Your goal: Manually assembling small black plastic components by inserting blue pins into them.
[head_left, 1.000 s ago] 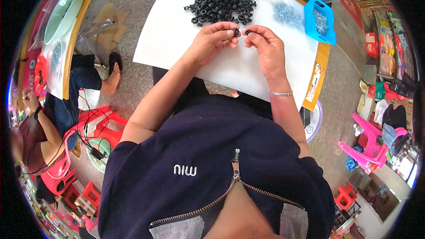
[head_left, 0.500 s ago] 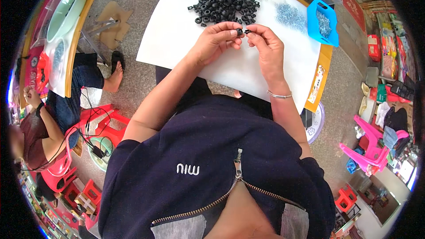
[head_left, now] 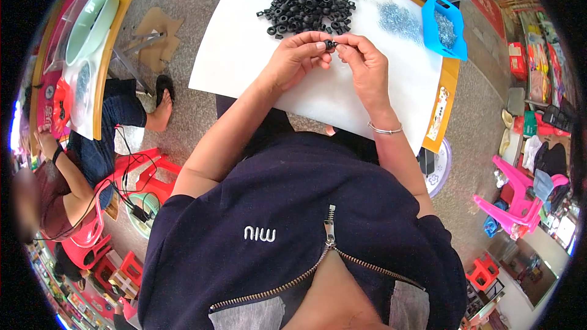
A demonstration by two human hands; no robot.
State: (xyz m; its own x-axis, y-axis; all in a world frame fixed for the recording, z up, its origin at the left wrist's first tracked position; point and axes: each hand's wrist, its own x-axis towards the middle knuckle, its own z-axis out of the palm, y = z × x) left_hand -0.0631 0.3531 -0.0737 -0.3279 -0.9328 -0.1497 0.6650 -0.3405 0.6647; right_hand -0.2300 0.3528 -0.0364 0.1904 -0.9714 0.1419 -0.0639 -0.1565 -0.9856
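Between my two hands, over the white table top (head_left: 244,61), is a small black plastic part (head_left: 329,44). My left hand (head_left: 299,58) pinches it between thumb and forefinger. From the other side my right hand (head_left: 364,64) is closed in a pinch, its fingertips against the same spot; a second small black piece seems to be in them, mostly hidden now. Just beyond my hands lies a heap of black plastic parts (head_left: 306,6), round and ring-like. Right of the heap, tiny clear-bluish pieces (head_left: 398,19) are scattered on the white surface.
A blue plastic basket (head_left: 433,36) with more tiny pieces stands at the table's right edge. To the left, another person (head_left: 61,177) sits at a second table holding a pale green basin (head_left: 95,21). Red stools (head_left: 143,174) and a pink stool (head_left: 520,198) stand on the floor.
My right hand has moved slightly left, bringing its fingertips up to the black part in my left hand. The gap between the two pieces has closed.
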